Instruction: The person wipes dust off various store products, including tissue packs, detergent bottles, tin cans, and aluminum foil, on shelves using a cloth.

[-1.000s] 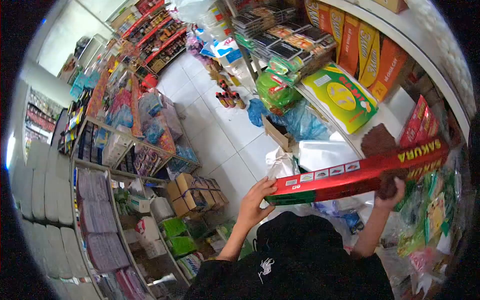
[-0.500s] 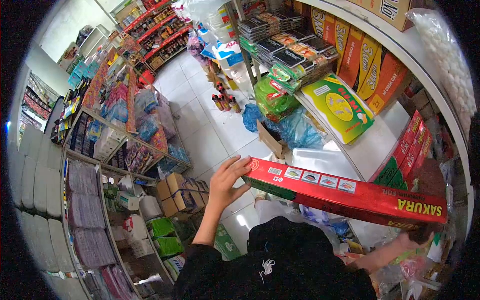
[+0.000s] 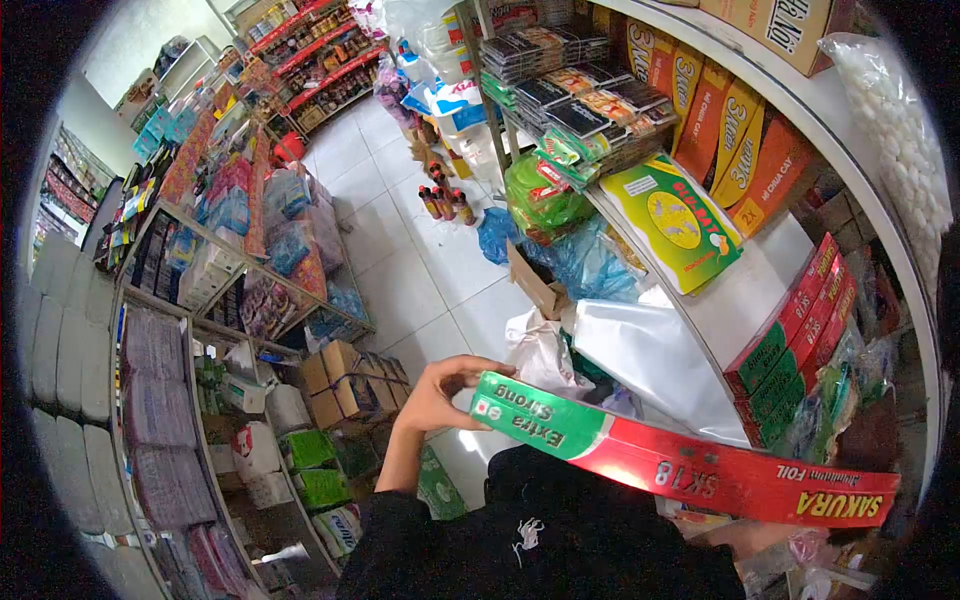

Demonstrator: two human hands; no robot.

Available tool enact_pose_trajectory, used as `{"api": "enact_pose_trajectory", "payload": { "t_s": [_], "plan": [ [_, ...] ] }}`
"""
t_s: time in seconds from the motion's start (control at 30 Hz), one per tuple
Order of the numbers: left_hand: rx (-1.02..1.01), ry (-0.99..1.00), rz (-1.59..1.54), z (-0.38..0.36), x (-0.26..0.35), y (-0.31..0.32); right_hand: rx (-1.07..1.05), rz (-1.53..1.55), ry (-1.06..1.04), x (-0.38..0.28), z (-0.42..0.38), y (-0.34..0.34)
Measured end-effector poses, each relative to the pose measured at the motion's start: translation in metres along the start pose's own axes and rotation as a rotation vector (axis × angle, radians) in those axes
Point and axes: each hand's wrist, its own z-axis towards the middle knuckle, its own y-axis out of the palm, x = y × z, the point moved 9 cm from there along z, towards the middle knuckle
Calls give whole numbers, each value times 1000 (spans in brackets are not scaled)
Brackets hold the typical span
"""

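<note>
A long red and green Sakura foil box [image 3: 640, 455] lies across the front of my body, its printed side up. My left hand [image 3: 440, 398] is wrapped round its green end. The red end reaches toward the lower right, where my right forearm shows beneath it; the fingers of my right hand [image 3: 835, 530] are mostly hidden behind the box and in dark shade. Similar red and green foil boxes [image 3: 790, 350] are stacked on the shelf at the right, beyond the held one.
A yellow and green packet [image 3: 680, 225] lies on the white shelf [image 3: 770, 255] near orange cartons [image 3: 740, 150]. Bottles [image 3: 445, 205] and blue plastic bags [image 3: 590, 262] stand on the tiled floor. Tied cardboard boxes [image 3: 345, 380] and shelves of packs [image 3: 165, 430] are at the left.
The held box has come lower and turned, so a side with green and red print now shows. Both hands moved down with it, and more of the stacked boxes is visible.
</note>
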Motion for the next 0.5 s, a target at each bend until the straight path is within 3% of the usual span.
{"api": "enact_pose_trajectory", "payload": {
  "t_s": [0.17,0.5],
  "plan": [
    [74,-111,-246,-10,-36,-16,-77,-48,75,29,-10,4],
    [33,-178,-107,11,-37,6,-24,305,-258,-102,61,38]
  ]
}}
